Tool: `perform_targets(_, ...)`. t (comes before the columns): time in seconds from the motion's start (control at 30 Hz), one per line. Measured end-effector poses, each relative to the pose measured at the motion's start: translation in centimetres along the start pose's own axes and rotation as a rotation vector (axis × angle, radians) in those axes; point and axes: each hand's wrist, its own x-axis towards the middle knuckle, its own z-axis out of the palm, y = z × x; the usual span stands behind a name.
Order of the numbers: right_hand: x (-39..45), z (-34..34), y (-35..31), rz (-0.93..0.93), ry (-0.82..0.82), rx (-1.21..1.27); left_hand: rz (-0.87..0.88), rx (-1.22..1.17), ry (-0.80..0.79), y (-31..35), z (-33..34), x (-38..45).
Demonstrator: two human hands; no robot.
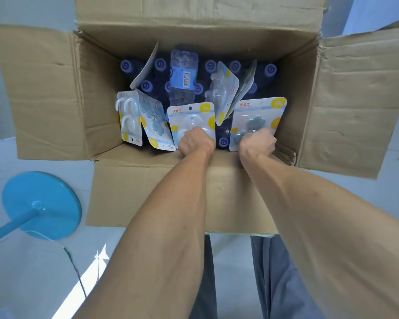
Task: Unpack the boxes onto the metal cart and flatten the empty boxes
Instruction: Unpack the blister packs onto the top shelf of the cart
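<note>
View from above into an open cardboard box (217, 192) standing on a pale floor (21, 284), its four flaps folded outward. The box serves as the landmark. Along its bottom stand dark bottles with purple caps (126, 66); one clear water bottle (183, 74) lies across them near the far wall. Several carded hook packs lean among the bottles, most of them along the near wall.

Left hand (195, 142): reaches over the near wall at mid-width, fingers curled down onto a carded pack with yellow dots (191, 113); whether the fingers actually close around the card cannot be told, since they are hidden behind the knuckles.

Right hand (258, 141): reaches over the near wall toward the box's right corner, fingers curled at the lower edge of a second carded pack (260, 111) holding grey pieces; the grip itself is likewise hidden.

Outside the box, off its near left corner, a blue round base with a pole (42, 206) rests on the floor. The person's grey trousers (276, 272) show below the near flap.
</note>
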Motion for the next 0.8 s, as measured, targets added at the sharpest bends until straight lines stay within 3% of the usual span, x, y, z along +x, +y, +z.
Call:
perform_targets(0.3, -0.7, 0.4, 0.0, -0.213, 0.019, -0.148, -0.062, 0.021, 0.147, 0.5, 0.1, -0.2)
perform_targets(0.5, -2.9, -1.0, 0.0, -0.579, 0.097, -0.325, -0.122, -0.088, 0.228, -0.2, -3.0, -1.7)
perform_targets(0.7, -9.6, -11.2, -4.7, -0.714, 0.067, -0.395, 0.027, -0.049, 0.307, -0.3, -12.4, -8.2)
perform_targets(0.8, -15.1, -20.3, -8.9, -0.684, 0.104, -0.246, 0.116, -0.053, 0.367, 0.7, -20.9, -14.7)
